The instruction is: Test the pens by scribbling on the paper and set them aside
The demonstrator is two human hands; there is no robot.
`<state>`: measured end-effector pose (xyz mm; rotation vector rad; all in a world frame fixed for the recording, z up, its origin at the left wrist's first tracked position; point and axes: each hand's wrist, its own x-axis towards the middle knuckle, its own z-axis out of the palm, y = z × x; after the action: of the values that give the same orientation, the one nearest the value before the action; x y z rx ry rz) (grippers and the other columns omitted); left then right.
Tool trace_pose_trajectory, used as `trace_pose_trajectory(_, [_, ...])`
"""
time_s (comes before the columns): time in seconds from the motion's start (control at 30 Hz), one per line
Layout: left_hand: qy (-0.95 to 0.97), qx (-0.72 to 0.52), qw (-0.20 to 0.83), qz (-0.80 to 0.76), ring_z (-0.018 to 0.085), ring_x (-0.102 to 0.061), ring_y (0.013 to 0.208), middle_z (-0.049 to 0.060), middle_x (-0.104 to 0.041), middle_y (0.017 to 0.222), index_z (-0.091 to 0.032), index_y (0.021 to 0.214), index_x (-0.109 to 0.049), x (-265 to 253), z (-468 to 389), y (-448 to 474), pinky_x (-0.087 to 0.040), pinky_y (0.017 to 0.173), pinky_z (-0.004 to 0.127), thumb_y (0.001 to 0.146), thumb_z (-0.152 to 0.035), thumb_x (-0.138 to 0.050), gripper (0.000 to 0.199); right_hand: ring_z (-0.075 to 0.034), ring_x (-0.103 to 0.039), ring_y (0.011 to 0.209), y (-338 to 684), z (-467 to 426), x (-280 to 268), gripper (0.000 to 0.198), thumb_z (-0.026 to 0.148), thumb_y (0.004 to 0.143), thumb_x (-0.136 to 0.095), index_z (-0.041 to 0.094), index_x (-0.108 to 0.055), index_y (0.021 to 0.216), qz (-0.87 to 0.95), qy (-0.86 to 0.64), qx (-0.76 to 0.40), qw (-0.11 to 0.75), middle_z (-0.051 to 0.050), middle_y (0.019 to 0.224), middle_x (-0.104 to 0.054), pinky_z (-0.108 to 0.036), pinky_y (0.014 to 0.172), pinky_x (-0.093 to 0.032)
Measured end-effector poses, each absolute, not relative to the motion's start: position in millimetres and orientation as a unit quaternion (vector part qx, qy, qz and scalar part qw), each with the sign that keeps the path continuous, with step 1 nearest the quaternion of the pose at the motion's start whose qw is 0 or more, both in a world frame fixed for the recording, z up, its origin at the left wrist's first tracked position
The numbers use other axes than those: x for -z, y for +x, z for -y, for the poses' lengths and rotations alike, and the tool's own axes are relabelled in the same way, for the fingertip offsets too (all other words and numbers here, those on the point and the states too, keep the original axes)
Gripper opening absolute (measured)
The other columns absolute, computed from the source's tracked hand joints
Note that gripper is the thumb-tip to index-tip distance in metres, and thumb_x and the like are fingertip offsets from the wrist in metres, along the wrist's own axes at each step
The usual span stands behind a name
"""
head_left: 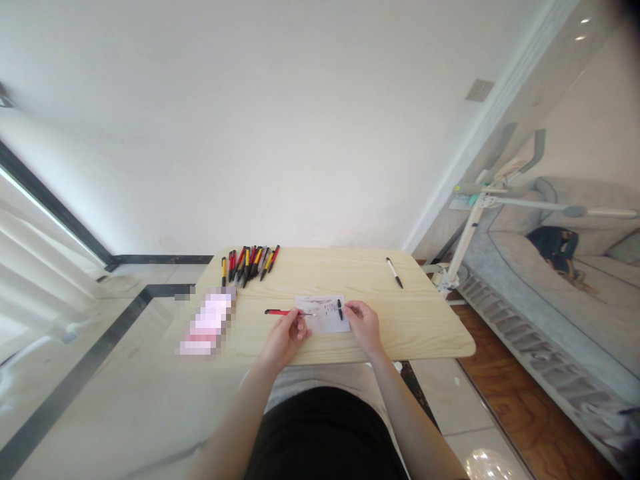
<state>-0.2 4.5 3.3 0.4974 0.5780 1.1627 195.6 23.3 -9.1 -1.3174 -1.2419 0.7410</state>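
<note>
My left hand (289,331) is closed on a red pen barrel (277,312) with a black end that points left. From its other end a thin refill (309,314) sticks out to the right, bare. Between the fingertips of my right hand (365,324) is a short black pen grip (340,309), held nearly upright and apart from the refill. Under both hands lies a white sheet of paper (327,326) with dark and reddish print.
Several red, yellow and black pens (250,265) lie bunched at the table's back left. A white and black pen (395,273) rests at the back right. A blurred pinkish object (207,323) is on the left side of the wooden table (425,333). Beyond stand exercise equipment (470,233) and a sofa (575,287).
</note>
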Motion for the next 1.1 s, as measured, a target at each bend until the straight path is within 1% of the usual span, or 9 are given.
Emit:
trace_pose_trajectory(0.17, [0.237,-0.545,0.76,-0.264,0.004,-0.036,0.04,-0.006,-0.044,0.05,-0.015,0.074,-0.056,-3.7,-4.1,-0.4,-0.04,0.058,0.025,0.077,-0.033,-0.054,0.019,-0.018,-0.059,0.066,193.1,-20.9,6.8,0.02,0.034,0.066,-0.062,0.015,-0.063,0.074,0.495,-0.556,-0.325,0.584,-0.005,0.07,-0.065,-0.029,0.063,-0.046])
trace_pose_trajectory(0.3, [0.239,-0.557,0.747,-0.274,0.004,-0.036,0.04,-0.007,-0.043,0.048,-0.015,0.077,-0.056,-5.2,-4.0,1.3,-0.039,0.056,0.025,0.076,-0.034,-0.055,0.019,-0.016,-0.058,0.061,178.7,-11.1,1.2,0.019,0.032,0.067,-0.063,0.015,-0.063,0.075,0.454,-0.534,-0.378,0.604,-0.003,0.064,-0.064,-0.028,0.059,-0.046])
trace_pose_trajectory(0.4, [0.25,-0.565,0.731,-0.291,0.004,-0.035,0.039,-0.007,-0.042,0.047,-0.015,0.077,-0.056,-6.1,-3.2,3.3,-0.039,0.056,0.024,0.075,-0.035,-0.056,0.02,-0.014,-0.057,0.059,164.0,-4.2,-1.6,0.021,0.033,0.067,-0.064,0.015,-0.062,0.075,0.427,-0.504,-0.421,0.622,-0.003,0.065,-0.064,-0.027,0.058,-0.045])
trace_pose_trajectory(0.6, [0.276,-0.569,0.712,-0.305,0.004,-0.035,0.038,-0.007,-0.044,0.047,-0.014,0.078,-0.056,-5.9,-1.7,4.7,-0.039,0.057,0.025,0.076,-0.035,-0.055,0.021,-0.014,-0.056,0.058,152.2,-2.4,2.3,0.023,0.034,0.065,-0.067,0.014,-0.062,0.076,0.381,-0.463,-0.469,0.649,-0.002,0.062,-0.062,-0.027,0.059,-0.045])
trace_pose_trajectory(0.73, [0.29,-0.569,0.702,-0.315,0.004,-0.036,0.038,-0.007,-0.044,0.047,-0.014,0.074,-0.056,-5.8,-1.9,5.0,-0.039,0.057,0.025,0.075,-0.035,-0.056,0.021,-0.014,-0.055,0.058,154.9,-1.6,3.9,0.021,0.034,0.065,-0.067,0.014,-0.062,0.073,0.385,-0.45,-0.483,0.645,-0.001,0.059,-0.059,-0.029,0.062,-0.046])
trace_pose_trajectory(0.9, [0.303,-0.568,0.694,-0.322,0.005,-0.036,0.038,-0.007,-0.044,0.046,-0.015,0.075,-0.056,-6.5,-1.3,6.5,-0.039,0.058,0.025,0.075,-0.035,-0.056,0.02,-0.014,-0.055,0.059,157.3,-0.1,4.1,0.02,0.031,0.064,-0.068,0.015,-0.062,0.074,0.394,-0.448,-0.496,0.632,-0.002,0.061,-0.062,-0.029,0.061,-0.045])
trace_pose_trajectory(1.1, [0.312,-0.564,0.688,-0.334,0.005,-0.037,0.038,-0.006,-0.045,0.046,-0.014,0.075,-0.056,-7.3,-0.6,7.2,-0.04,0.057,0.026,0.073,-0.037,-0.057,0.022,-0.014,-0.056,0.059,158.9,0.6,5.3,0.02,0.031,0.062,-0.069,0.016,-0.063,0.073,0.382,-0.438,-0.508,0.635,-0.001,0.06,-0.061,-0.029,0.062,-0.046])
